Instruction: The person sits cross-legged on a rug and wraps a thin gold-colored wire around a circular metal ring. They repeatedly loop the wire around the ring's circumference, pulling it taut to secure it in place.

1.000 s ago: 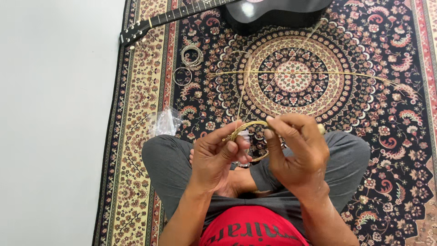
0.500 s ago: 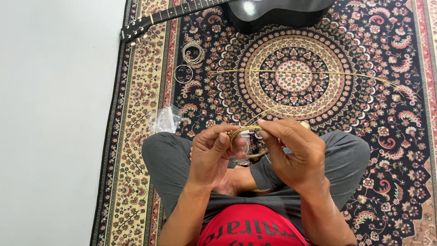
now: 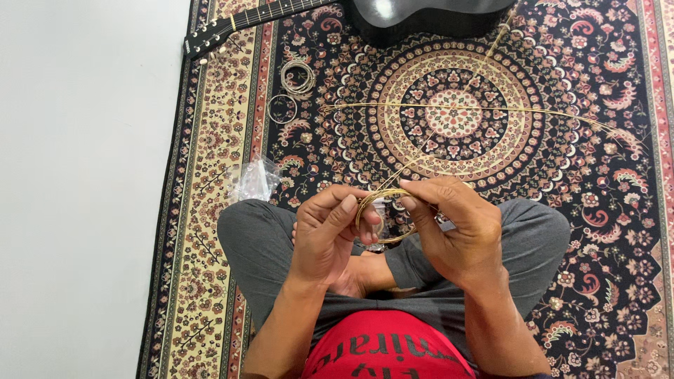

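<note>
On the left of the carpet (image 3: 210, 175) lie a clear plastic wrapper (image 3: 254, 179) and two wound string coils (image 3: 298, 76), unmoved. The left hand (image 3: 330, 235) and right hand (image 3: 456, 228) have sunk closer to the lap, fingers still pinched shut on the brass-coloured string coil (image 3: 382, 214), whose loop looks tighter than before. Its loose end (image 3: 491, 109) trails right across the carpet.

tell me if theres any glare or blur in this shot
Head view: a bright glare spot sits on the glossy black guitar body; light is even and soft, with little shadow on the rug; both hands and the coiled string look sharp, with no motion blur.
</note>
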